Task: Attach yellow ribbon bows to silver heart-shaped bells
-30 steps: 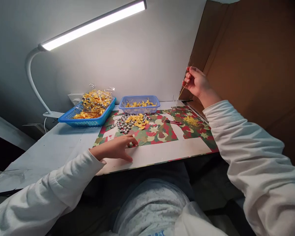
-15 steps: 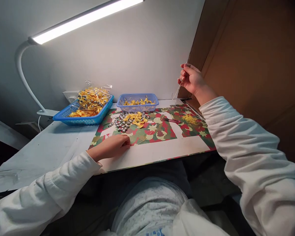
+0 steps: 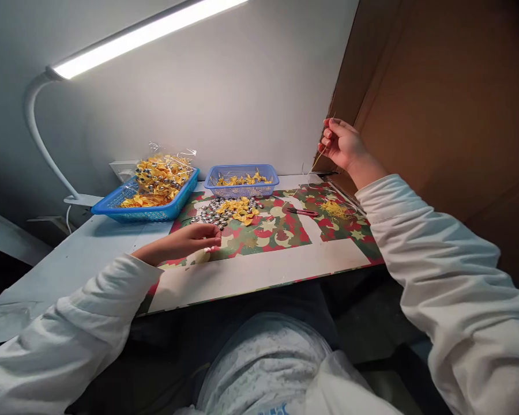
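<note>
My right hand (image 3: 342,143) is raised beside the cardboard wall, fingers pinched on a thin gold thread (image 3: 318,161) that hangs down toward the table. My left hand (image 3: 190,240) hovers just over the patterned mat (image 3: 281,230), fingers curled together near a pile of silver bells and yellow bows (image 3: 229,211). Whether it holds a small piece is not visible. A small tuft of gold thread (image 3: 335,209) lies on the mat at the right.
A small blue basket (image 3: 242,180) of yellow bows stands at the back. A larger blue basket (image 3: 145,202) with a clear bag of bows and bells sits to its left. Red-handled snips (image 3: 303,212) lie on the mat. A desk lamp (image 3: 52,115) arches overhead.
My left hand lifted off the mat and shifted left and back toward the bell pile. My right hand dipped, then rose again with the thread.
</note>
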{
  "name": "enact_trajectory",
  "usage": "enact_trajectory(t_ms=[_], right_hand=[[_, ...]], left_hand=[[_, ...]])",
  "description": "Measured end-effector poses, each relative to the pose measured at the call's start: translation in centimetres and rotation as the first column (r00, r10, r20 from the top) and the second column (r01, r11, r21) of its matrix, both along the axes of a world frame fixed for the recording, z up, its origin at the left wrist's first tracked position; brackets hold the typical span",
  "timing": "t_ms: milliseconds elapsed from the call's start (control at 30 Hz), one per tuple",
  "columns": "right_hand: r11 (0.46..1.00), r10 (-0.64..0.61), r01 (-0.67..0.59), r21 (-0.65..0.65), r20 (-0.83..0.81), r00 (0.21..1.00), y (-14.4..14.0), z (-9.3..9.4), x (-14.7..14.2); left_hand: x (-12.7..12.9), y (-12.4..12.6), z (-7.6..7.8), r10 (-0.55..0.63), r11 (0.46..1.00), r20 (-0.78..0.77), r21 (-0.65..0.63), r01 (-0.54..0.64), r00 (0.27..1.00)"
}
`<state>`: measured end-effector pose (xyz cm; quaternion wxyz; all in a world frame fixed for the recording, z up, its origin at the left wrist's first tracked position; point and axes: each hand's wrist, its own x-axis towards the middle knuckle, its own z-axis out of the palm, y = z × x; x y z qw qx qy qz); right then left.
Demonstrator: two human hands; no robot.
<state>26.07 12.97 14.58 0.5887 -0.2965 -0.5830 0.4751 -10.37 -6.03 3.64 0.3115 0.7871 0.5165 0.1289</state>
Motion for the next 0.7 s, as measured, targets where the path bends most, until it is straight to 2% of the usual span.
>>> enact_trajectory(t_ms=[67, 133, 400, 567, 700], right_hand=[[1.0, -0.017, 0.017, -0.006, 0.006, 1.0, -0.1, 0.1, 0.1], [1.0, -0.029, 0.03, -0.01, 0.018, 0.999, -0.1, 0.1, 0.1], [1.0, 0.001, -0.001, -0.006, 0.028, 1.0, -0.2, -0.1, -0.5], [0.999, 0.039, -0.039, -0.038, 0.006, 0.999, -1.3, 0.2, -1.1], [0.998, 0.035, -0.034, -0.045, 0.013, 0.999, -1.5, 0.0, -1.2]], left_hand=[[-0.2, -0.5, 0.8, -0.049, 0.997, 0.06, -0.052, 0.052, 0.997], [-0.4, -0.9, 1.5, -0.069, 0.995, 0.056, -0.074, 0.073, 0.996], [-0.7, -0.4, 3.5, -0.028, 1.0, -0.019, -0.005, 0.028, 0.999], [-1.2, 1.0, 2.4, 0.047, 0.99, -0.044, 0.137, -0.04, 0.998], [-1.4, 1.9, 1.0, 0.178, 0.946, -0.203, 0.305, -0.111, 0.963]])
